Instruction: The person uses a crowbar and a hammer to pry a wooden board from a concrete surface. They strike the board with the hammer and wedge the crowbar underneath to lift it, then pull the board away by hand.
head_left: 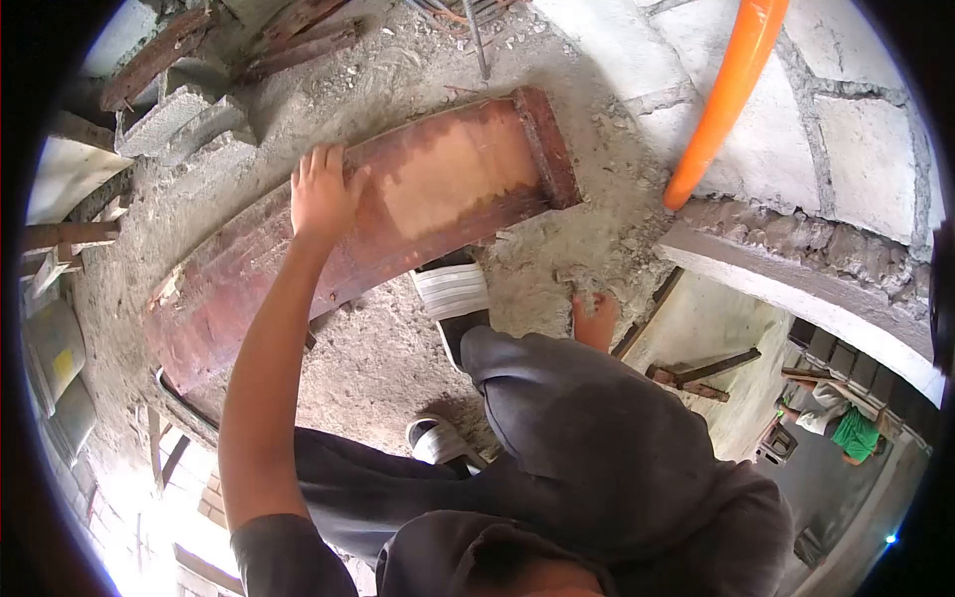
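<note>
L hand: flat on the rusty red steel panel, palm down near its upper edge; fingers straight, slightly spread, not curled round anything.
L arm: bare, stretched fwd from the lower left of the view.
R hand: low beside the R knee, mostly hidden by the dark trouser leg; at a grey gritty lump on the floor. Fingers out of sight, can't tell if they grip it or lie loose.
Panel: long, lying on the gritty concrete floor, running lower left to upper right; raised flange at the R end; paler worn patch mid-face.
Feet: white-striped sandal just below the panel's near edge; second sandal closer in, part-covered by the leg.
Orange pipe: slants down in front of the grey block wall, upper R; well apart from both hands.
Concrete blocks: upper left, w/ rusty bars beside them.
Other person: green top, far lower R, on a lower level.
</note>
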### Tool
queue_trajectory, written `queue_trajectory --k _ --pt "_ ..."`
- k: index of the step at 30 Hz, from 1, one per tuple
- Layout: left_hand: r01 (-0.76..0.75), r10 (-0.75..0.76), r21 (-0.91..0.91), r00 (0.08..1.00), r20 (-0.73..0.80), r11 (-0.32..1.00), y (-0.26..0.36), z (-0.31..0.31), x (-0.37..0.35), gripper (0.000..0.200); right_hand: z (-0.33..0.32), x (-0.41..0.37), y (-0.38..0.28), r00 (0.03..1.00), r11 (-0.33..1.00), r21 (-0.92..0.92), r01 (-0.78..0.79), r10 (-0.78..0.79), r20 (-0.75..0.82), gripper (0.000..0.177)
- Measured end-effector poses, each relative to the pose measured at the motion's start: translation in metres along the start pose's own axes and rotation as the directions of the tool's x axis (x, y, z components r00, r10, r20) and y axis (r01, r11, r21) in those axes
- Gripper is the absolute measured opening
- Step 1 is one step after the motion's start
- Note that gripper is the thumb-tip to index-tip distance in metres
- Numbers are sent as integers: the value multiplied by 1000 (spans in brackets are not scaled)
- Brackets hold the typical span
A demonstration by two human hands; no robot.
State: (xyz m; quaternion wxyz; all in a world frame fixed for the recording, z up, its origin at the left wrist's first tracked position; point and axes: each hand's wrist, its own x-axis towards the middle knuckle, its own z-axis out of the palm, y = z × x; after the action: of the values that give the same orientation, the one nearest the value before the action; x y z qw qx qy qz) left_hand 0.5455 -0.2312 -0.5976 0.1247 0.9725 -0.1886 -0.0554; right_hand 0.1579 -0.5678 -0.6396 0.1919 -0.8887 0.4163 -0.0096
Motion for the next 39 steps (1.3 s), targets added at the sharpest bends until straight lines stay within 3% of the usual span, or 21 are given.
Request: queue_trajectory --k 2,6,8,9,11,15,17,21,24,25,27,28,29,31,32,33,35,36,37,38,39 --pt "25 -25 32 1000 -13 999 -12 19 7 57 14 -20 36 999 980 -194 40 -40 6 47" --pt "72 -68 91 997 -48 993 -15 44 7 66 17 -22 41 998 977 -211 37 -24 64 47" --pt "78 -76 89 997 -22 993 -11 40 8 68 1 -10 30 909 964 -219 -154 225 352 50" --pt "97 -97 92 995 -8 991 -10 36 9 69 -4 -8 30 908 960 -226 -164 237 345 50" --pt "85 -85 90 996 -3 992 -10 33 10 71 -12 -3 30 911 990 -141 -23 79 404 48" --pt "33 -32 13 998 -49 999 -21 43 3 71 -29 1 10 912 994 -36 -103 109 395 46" --pt "-4 2 -19 996 -88 1000 -25 50 3 72 -46 6 -25 790 866 114 -486 380 481 44" --pt "-43 17 -132 981 -194 990 -29 56 -1 76 -76 27 -59 769 851 201 -486 306 561 43" --pt "-45 -24 -242 961 -276 969 -29 58 -7 79 -87 55 -52 532 733 239 -636 193 824 43" --pt "-20 -69 -284 951 -300 959 -28 59 -7 81 -88 53 -60 530 740 233 -631 191 826 43" --pt "-1 -94 -296 948 -305 955 -27 59 -7 81 -89 47 -78 616 612 515 -600 -58 786 46" --pt "3 -101 -304 946 -307 953 -27 59 -7 80 -77 56 -58 586 583 577 -572 -202 785 53" --pt "9 -106 -301 946 -308 953 -29 59 -7 80 -71 57 -54 582 585 575 -571 -206 787 53" --pt "-30 -85 -353 948 -305 935 -31 56 -7 80 -61 57 -54 632 658 633 -407 -298 716 58" --pt "-31 -90 -391 954 -288 920 -33 53 -7 75 -63 43 -61 725 553 720 -419 -273 632 56" --pt "-21 -100 -386 952 -291 922 -35 50 -8 75 -59 43 -61 718 555 719 -419 -283 637 56" --pt "4 -164 -514 950 -265 858 -37 48 -10 71 -54 45 -55 813 850 487 -198 -135 566 45" --pt "-26 -177 -546 932 -316 837 -39 45 -8 60 -57 51 -62 805 851 489 -193 -148 574 45" --pt "-12 -187 -536 930 -317 844 -47 41 -10 60 -62 58 -68 854 958 277 70 -201 480 36" --pt "-28 -211 -555 908 -362 832 -53 33 -12 54 -65 61 -74 875 954 14 301 -282 394 27" --pt "-48 -232 -573 884 -406 818 -60 25 -13 48 -64 61 -77 870 954 22 300 -283 405 27"
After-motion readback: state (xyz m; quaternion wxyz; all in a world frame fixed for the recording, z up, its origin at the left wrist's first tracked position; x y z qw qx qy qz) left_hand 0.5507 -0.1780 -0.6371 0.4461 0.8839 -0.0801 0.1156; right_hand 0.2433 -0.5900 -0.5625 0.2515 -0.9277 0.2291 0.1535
